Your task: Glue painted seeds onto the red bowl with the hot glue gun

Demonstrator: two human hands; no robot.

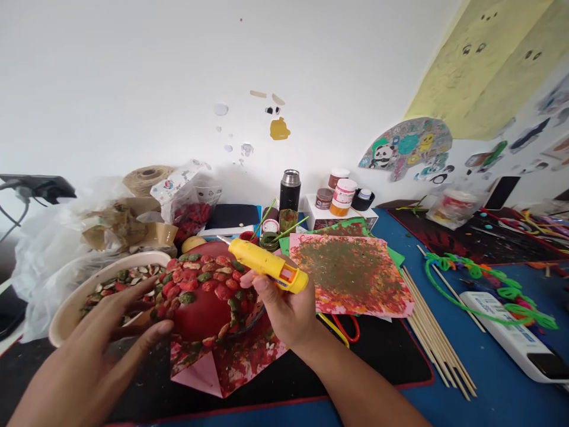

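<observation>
Glue gun: The yellow glue gun (pixel 267 261) is gripped in the right hand (pixel 288 308), fingers curled around its body, nozzle pointing up and leftward over the red piece.
Red piece: Rounded and partly covered, the red piece (pixel 195 317) sits at the bench's near middle, above a painted sheet (pixel 253 362).
Left hand: Fingers and thumb spread at the piece's left edge, the left hand (pixel 84 350) reaches in; from here I cannot tell whether it touches.
Shell-like bits: Red and green bits (pixel 222 290) crowd the surface; more fill the pale bowl (pixel 57 320). Sticking them on looks to be the step underway.
Bare patch: Covering it would seem to call for glue, then a bit pressed down.
</observation>
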